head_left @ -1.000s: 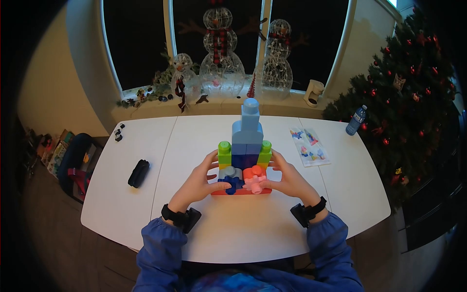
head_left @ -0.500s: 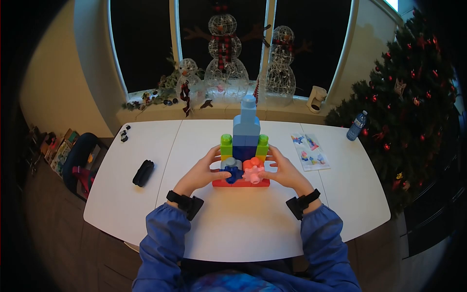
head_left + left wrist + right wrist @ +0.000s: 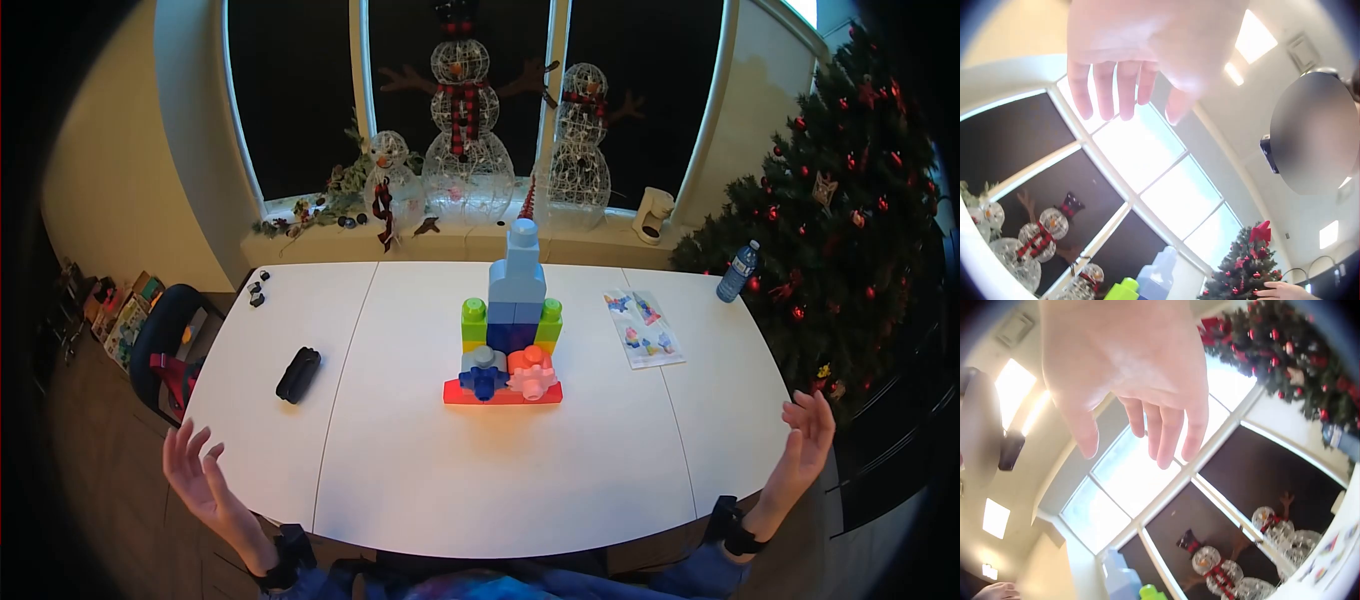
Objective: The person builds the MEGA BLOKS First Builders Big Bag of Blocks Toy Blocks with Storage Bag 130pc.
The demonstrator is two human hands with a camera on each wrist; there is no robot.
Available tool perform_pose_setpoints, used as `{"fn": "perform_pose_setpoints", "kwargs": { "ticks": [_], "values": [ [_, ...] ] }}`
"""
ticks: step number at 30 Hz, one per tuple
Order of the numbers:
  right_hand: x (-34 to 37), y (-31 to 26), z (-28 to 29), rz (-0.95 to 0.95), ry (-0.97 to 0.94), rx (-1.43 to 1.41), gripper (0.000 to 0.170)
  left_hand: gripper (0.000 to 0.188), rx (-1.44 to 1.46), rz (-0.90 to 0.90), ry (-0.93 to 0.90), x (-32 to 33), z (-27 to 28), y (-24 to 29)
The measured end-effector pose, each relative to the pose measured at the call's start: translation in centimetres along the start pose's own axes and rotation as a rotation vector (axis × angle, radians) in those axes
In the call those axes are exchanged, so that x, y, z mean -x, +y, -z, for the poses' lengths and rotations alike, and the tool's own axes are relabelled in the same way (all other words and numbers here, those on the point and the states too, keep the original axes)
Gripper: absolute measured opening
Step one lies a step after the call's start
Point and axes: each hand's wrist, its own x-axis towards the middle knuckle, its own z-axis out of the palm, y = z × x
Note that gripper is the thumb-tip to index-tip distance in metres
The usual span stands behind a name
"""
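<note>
A tower of toy building blocks (image 3: 515, 315) stands upright in the middle of the white table. Its base is a long red block (image 3: 503, 396), and light blue blocks (image 3: 521, 265) form the top. Low on its front sit a dark blue gear block (image 3: 484, 381) and a pink gear block (image 3: 533, 380). My left hand (image 3: 215, 500) is raised off the table's front left edge, fingers spread and holding nothing. On the opposite side, my right hand (image 3: 795, 462) is lifted with its palm turned inward, also bare. Both hands are well apart from the tower.
A black case (image 3: 298, 375) lies left on the table (image 3: 420, 480), with small dark pieces (image 3: 257, 290) behind it. Toward the right are a picture sheet (image 3: 644, 329) and a water bottle (image 3: 737, 271). A decorated tree (image 3: 820, 220) rises beyond the right edge.
Both hands have let go of the block tower and swung outward and back, one to each side of the table. The tower stays standing where it was.
</note>
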Motion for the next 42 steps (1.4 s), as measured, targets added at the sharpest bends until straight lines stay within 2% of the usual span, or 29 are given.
{"fn": "perform_pose_setpoints", "kwargs": {
  "ticks": [3, 5, 9, 15, 33, 42],
  "values": [
    [0.7, -1.0, 5.8, 0.04, 0.24, 0.162, 0.045, 0.048, -0.176, 0.054, 0.227, -0.3, 4.4, -0.3],
    [1.7, -0.8, 8.9, 0.014, 0.345, 0.209, 0.042, 0.047, -0.261, 0.046, 0.324, -0.5, 6.3, -0.1],
    [2.0, -1.6, 10.7, 0.007, 0.425, 0.218, 0.039, 0.048, -0.276, 0.042, 0.446, -1.3, 6.5, 1.2],
    [1.8, -1.1, 10.1, 0.014, 0.406, 0.267, 0.038, 0.047, -0.289, -0.027, 0.368, -1.3, 6.0, 0.7],
    [1.7, -0.5, 9.1, 0.012, 0.331, 0.256, 0.035, 0.047, -0.304, 0.035, 0.4, -1.2, 6.5, 0.8],
    [1.7, -0.2, 9.0, 0.008, 0.325, 0.261, 0.033, 0.047, -0.253, 0.041, 0.329, -0.8, 5.6, -0.2]
  ]
}}
